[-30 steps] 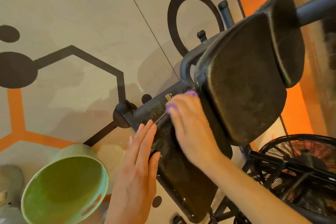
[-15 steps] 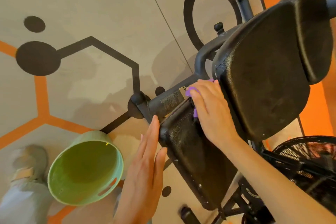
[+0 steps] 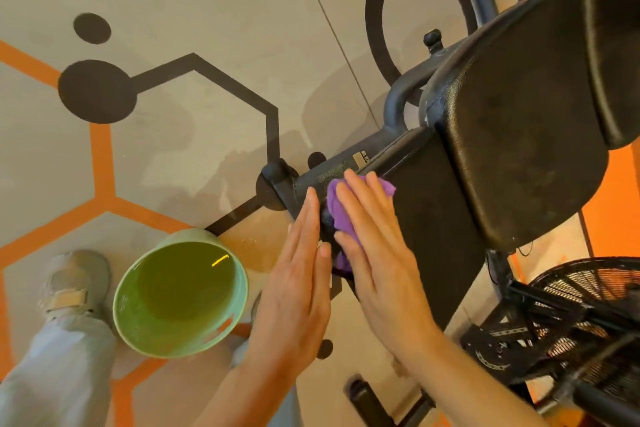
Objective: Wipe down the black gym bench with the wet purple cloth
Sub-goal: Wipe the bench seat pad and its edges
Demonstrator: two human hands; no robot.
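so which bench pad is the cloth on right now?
The lower, narrower pad. The right hand presses the purple cloth flat on its near corner; the wide upper pad is untouched.

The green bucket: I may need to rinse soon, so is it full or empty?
Holding liquid: the green bucket stands upright on the floor, a greenish surface with a bright glint high inside its rim.

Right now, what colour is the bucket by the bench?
Pale green, seen in the head view: the bucket stands on the floor, left of the bench.
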